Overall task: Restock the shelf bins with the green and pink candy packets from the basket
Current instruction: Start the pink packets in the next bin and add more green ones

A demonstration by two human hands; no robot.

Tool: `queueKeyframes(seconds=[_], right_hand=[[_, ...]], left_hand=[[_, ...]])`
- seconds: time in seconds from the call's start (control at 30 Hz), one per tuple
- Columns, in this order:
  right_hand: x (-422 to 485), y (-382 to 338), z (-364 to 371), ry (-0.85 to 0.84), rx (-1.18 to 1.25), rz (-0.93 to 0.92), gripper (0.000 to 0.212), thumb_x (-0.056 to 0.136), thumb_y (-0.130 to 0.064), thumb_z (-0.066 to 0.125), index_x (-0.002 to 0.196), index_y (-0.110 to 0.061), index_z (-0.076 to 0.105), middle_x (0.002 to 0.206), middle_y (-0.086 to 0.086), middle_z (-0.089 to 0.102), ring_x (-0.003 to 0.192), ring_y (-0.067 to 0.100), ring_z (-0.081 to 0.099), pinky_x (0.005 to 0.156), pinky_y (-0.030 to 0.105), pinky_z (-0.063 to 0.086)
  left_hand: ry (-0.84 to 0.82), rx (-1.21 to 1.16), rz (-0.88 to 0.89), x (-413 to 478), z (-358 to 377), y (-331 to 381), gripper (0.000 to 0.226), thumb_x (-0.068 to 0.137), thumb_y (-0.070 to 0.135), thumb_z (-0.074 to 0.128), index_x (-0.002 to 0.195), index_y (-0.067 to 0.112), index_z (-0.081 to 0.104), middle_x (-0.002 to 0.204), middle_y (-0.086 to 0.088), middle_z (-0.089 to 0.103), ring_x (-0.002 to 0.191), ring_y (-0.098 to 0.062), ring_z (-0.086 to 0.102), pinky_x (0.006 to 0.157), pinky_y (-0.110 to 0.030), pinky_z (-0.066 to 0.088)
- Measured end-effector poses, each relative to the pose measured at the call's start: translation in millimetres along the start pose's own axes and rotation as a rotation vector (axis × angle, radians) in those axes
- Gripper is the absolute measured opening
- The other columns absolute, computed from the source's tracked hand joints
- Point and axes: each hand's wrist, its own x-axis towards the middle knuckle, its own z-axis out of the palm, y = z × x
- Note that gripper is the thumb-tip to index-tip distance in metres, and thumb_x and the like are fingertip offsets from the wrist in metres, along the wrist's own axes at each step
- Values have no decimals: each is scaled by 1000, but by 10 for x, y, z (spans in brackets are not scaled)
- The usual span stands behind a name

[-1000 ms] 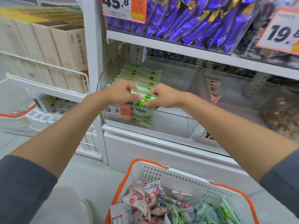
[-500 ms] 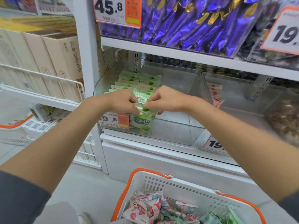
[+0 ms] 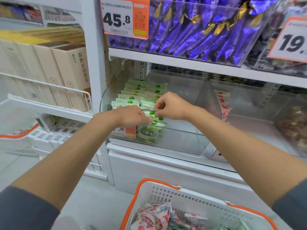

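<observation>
We see green packets [image 3: 141, 93] standing upright in neat rows at the left of the clear shelf bin [image 3: 182, 143], a few pink packets [image 3: 223, 103] upright in the next bin [image 3: 249, 100], and more pink ones jumbled in the white, orange-rimmed basket [image 3: 182, 196] below.

Purple foil packets [image 3: 199, 30] are leaning together beside a 45.8 price tag [image 3: 124, 17], while beige boxes [image 3: 69, 75] are standing upright behind a white wire rail [image 3: 41, 83]
</observation>
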Motion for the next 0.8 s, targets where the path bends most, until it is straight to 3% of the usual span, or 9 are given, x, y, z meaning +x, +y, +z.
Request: queueKeyframes(seconds=[0.07,0.17,0.23,0.33,0.43,0.57,0.67,0.8], right_hand=[[-13,14,56,-33,14,14,12,82,-11,74,94,-10,74,76,-11,60,78,6,54,69,17,41],[-24,23,111,-52,9,32,12,85,-12,71,97,-9,72,77,-13,56,79,7,52,68,18,39],[-54,22,89,-43,-9,22,17,86,-15,70,102,-10,70,85,-6,58,84,11,54,73,21,40],[-126,14,47,-58,-111,30,27,88,-21,68,113,-10,68,94,-2,57,87,13,53,74,22,39],[-133,30,57,-106,-126,83,33,86,-13,68,119,-11,66,98,2,59,91,17,56,75,22,41],[-116,6,210,-72,-77,75,33,85,2,58,115,-7,69,108,8,67,100,21,61,78,22,43],[-111,14,263,-18,5,87,30,84,4,58,108,-6,72,95,5,65,90,17,59,75,23,43],[-110,101,171,24,422,220,16,80,-2,75,95,1,72,75,8,67,70,20,65,79,35,59]], left_hand=[[-7,112,-40,-6,9,17,44,95,62,39,70,30,54,111,4,60,110,-23,51,110,-48,23],[20,185,-55,11,26,16,51,96,62,36,101,22,68,128,-3,59,127,-26,45,115,-51,14],[23,180,-58,2,41,12,49,96,62,36,91,23,65,109,0,61,119,-24,49,115,-51,14],[109,156,2,-51,34,0,50,94,62,43,62,26,54,72,6,57,86,-18,56,107,-49,31],[272,226,55,-106,-8,-66,39,91,59,51,76,28,71,76,10,67,84,-15,60,101,-43,36],[194,358,15,-117,-16,-65,53,98,55,41,60,20,53,60,4,50,73,-15,53,101,-42,26],[169,353,-6,-86,13,-65,53,100,54,36,59,20,46,63,4,51,78,-16,52,96,-40,28],[183,195,-47,-67,47,-118,55,96,60,40,70,17,64,75,2,64,86,-18,55,98,-40,29]])
